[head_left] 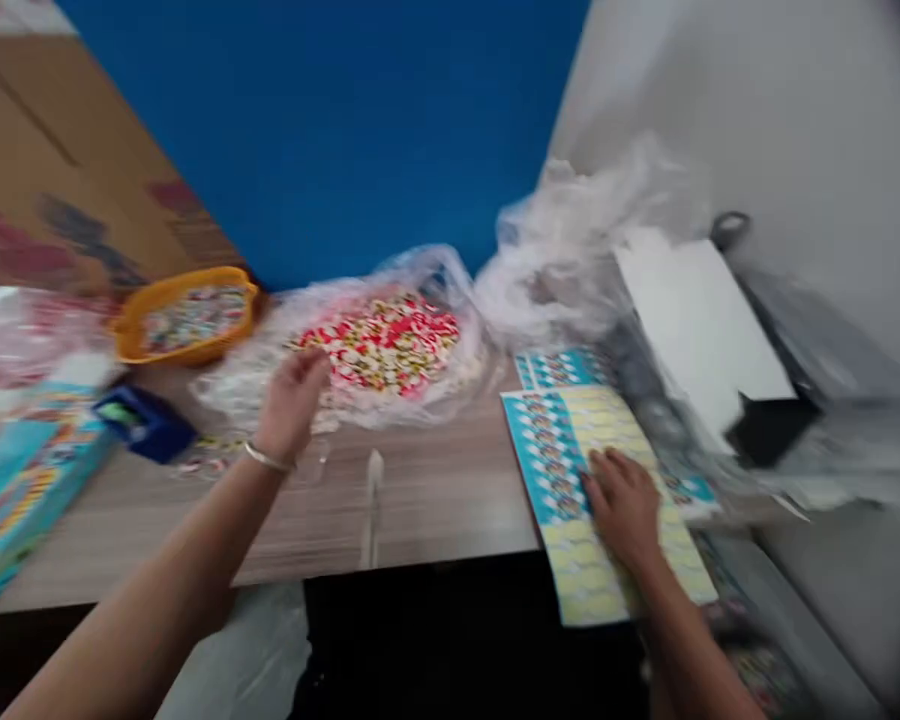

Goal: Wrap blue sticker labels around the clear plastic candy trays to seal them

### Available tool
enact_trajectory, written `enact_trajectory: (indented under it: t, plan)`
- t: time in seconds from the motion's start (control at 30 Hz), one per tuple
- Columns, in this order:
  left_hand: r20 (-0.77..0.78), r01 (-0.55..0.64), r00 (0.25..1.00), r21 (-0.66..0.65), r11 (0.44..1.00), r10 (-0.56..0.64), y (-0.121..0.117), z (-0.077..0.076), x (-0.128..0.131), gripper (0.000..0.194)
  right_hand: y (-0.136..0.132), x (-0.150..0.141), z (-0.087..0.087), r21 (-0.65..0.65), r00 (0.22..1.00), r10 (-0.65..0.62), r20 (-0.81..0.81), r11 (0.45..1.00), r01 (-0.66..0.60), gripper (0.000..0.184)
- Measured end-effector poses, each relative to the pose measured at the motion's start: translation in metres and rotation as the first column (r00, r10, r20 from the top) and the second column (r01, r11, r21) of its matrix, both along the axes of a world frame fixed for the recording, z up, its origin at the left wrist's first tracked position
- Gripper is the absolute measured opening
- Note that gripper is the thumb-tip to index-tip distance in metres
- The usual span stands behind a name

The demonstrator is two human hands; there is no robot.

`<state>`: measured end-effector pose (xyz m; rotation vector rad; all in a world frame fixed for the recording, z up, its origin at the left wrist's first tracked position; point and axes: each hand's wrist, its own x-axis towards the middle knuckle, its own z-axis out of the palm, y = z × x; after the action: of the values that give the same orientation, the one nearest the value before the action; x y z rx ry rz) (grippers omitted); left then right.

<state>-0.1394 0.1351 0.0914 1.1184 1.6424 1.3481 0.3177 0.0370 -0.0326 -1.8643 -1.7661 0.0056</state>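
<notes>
My left hand (294, 398), a bracelet on its wrist, is over the near left edge of a clear plastic bag (457, 365). Its fingers are curled together, and the blur hides anything between them. Inside the open bag lies a heap of small red, white and gold pieces (390, 340). On the right, my right hand (626, 503) lies with fingers outstretched on a printed sheet (544, 455). Blue panels and yellow panels repeat across this sheet, which overhangs the table's front edge. Another blue printed sheet (570, 367) shows just behind it.
A yellow basket (131, 330) of small pieces and a dark blue tape dispenser (150, 425) stand left. A white strip (373, 505) lies mid-table (450, 490). Crumpled plastic (547, 285) and a white board (705, 330) crowd the right. Cardboard boxes (67, 170) stand back left.
</notes>
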Motion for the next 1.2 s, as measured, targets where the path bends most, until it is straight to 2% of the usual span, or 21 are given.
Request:
enact_trajectory:
  t: [0.07,0.1,0.13,0.2,0.23,0.3,0.37,0.43,0.5,0.57,0.6,0.67,0.77,0.83,1.07,1.2]
  plan:
    - [0.126,0.227,0.969,-0.121,0.966,-0.212,-0.037,-0.037,0.071,0.038,0.001,-0.013,-0.006,-0.045,0.989,-0.146,0.039,0.988,0.147,0.042]
    - [0.27,0.379,0.908,-0.203,0.903,-0.32,-0.057,-0.052,0.107,0.038,0.001,-0.02,-0.009,-0.066,0.978,-0.204,0.042,0.976,0.206,0.042]
    - [0.401,0.456,0.853,-0.26,0.851,-0.335,-0.075,-0.063,0.14,0.039,0.002,-0.027,-0.01,-0.086,0.97,-0.24,0.039,0.966,0.242,0.043]
    - [0.57,0.489,0.782,-0.311,0.815,-0.252,-0.1,-0.079,0.194,0.038,0.003,-0.039,-0.009,-0.106,0.959,-0.283,0.009,0.953,0.282,0.045]
    - [0.612,0.492,0.759,-0.313,0.812,-0.224,-0.107,-0.084,0.213,0.037,0.004,-0.044,-0.007,-0.109,0.956,-0.292,-0.011,0.951,0.289,0.047]
    - [0.64,0.484,0.743,-0.307,0.82,-0.199,-0.112,-0.09,0.236,0.031,0.003,-0.051,-0.002,-0.096,0.952,-0.299,-0.065,0.952,0.292,0.048]
    - [0.629,0.468,0.754,-0.311,0.827,-0.19,-0.112,-0.094,0.242,0.026,0.0,-0.056,0.003,-0.044,0.948,-0.283,-0.149,0.959,0.279,0.044]
    - [0.619,0.443,0.768,-0.327,0.834,-0.165,-0.113,-0.096,0.238,0.026,-0.007,-0.061,0.009,0.039,0.947,-0.179,-0.266,0.98,0.196,0.037]
    - [0.62,0.429,0.772,-0.341,0.837,-0.143,-0.115,-0.096,0.231,0.031,-0.016,-0.067,0.016,0.118,0.931,0.029,-0.363,0.993,0.015,0.028]
    - [0.626,0.416,0.77,-0.344,0.842,-0.125,-0.119,-0.092,0.224,0.035,-0.027,-0.076,0.024,0.148,0.881,0.254,-0.4,0.966,-0.211,0.018]
    - [0.629,0.412,0.768,-0.342,0.845,-0.12,-0.12,-0.09,0.221,0.036,-0.031,-0.08,0.028,0.141,0.854,0.335,-0.399,0.942,-0.303,0.016]
    - [0.657,0.428,0.744,-0.331,0.841,-0.119,-0.124,-0.084,0.217,0.036,-0.036,-0.088,0.032,0.109,0.824,0.42,-0.38,0.905,-0.411,0.015]
    - [0.721,0.485,0.679,-0.299,0.822,-0.138,-0.128,-0.08,0.211,0.036,-0.037,-0.094,0.034,0.074,0.828,0.435,-0.355,0.896,-0.438,0.018]
    - [0.725,0.492,0.67,-0.275,0.826,-0.158,-0.13,-0.082,0.209,0.034,-0.035,-0.095,0.033,0.068,0.83,0.441,-0.343,0.893,-0.446,0.017]
    - [0.553,0.408,0.801,-0.228,0.884,-0.228,-0.131,-0.096,0.206,0.023,-0.032,-0.097,0.035,0.072,0.83,0.493,-0.262,0.867,-0.493,0.012]
    - [0.571,0.409,0.79,-0.22,0.886,-0.223,-0.133,-0.093,0.207,0.027,-0.031,-0.103,0.039,0.063,0.856,0.476,-0.201,0.878,-0.474,0.016]
